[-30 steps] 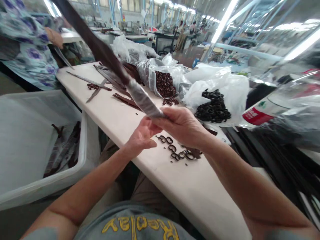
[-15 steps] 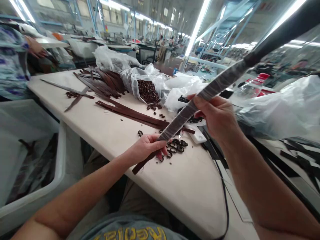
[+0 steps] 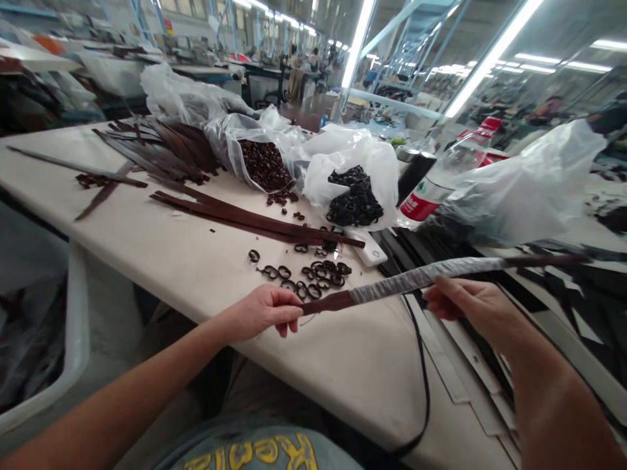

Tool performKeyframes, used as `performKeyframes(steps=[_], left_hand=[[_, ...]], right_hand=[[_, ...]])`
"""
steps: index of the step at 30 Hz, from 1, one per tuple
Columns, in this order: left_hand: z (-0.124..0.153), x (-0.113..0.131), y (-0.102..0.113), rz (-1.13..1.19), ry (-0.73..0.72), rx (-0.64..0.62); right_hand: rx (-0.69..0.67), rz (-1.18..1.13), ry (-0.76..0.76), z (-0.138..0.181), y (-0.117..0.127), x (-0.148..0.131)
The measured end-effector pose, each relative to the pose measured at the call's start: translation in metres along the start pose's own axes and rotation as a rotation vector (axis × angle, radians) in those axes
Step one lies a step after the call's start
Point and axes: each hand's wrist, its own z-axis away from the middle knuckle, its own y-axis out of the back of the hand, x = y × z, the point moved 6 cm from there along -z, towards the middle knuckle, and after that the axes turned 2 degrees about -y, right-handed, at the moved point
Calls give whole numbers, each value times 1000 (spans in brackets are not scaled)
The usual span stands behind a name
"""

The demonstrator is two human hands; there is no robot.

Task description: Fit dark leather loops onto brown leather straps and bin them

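Observation:
My left hand (image 3: 262,313) pinches the near end of a long dark brown strap (image 3: 337,301). A stretch of the strap is wrapped in clear film (image 3: 426,276). My right hand (image 3: 473,305) is closed on the strap under the wrapped part. The strap lies nearly level above the white table (image 3: 171,251) and runs off to the right. Just beyond my left hand, several small dark rings (image 3: 313,273) lie loose on the table.
More brown straps (image 3: 245,219) lie across the table, with a pile (image 3: 161,147) at the back. Plastic bags hold brown rings (image 3: 264,163) and black rings (image 3: 355,196). A bottle (image 3: 441,183) lies to the right, a white bin (image 3: 73,326) stands at the left, and a black cable (image 3: 424,385) hangs over the edge.
The strap swung down from pointing up and right to nearly level. My right hand came down and toward me with it; my left hand shifted to the strap's very end.

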Motion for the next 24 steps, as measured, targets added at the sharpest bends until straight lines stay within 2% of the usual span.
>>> performKeyframes(steps=[3,6,8,11,13,17,24], left_hand=[[-13,7,-16,-15,-34,-26],[-21,11,-28,19,-55,-57],[-21,11,-27,54,-65,-55],[-14,6,-14,96,-53,-18],[-7,3,-3,129,-41,19],[2,-1,16,171,-23,149],[2,-9,23,282,-52,243]], right_hand=[[-147,159,262,21,-29,-42],[-258,312,584,32,-84,-84],[-350,343,689,31,-123,-92],[-362,306,732,24,-163,-86],[-340,251,731,21,-174,-79],[-348,159,733,18,-182,-75],[-299,103,745,10,-189,-76]])
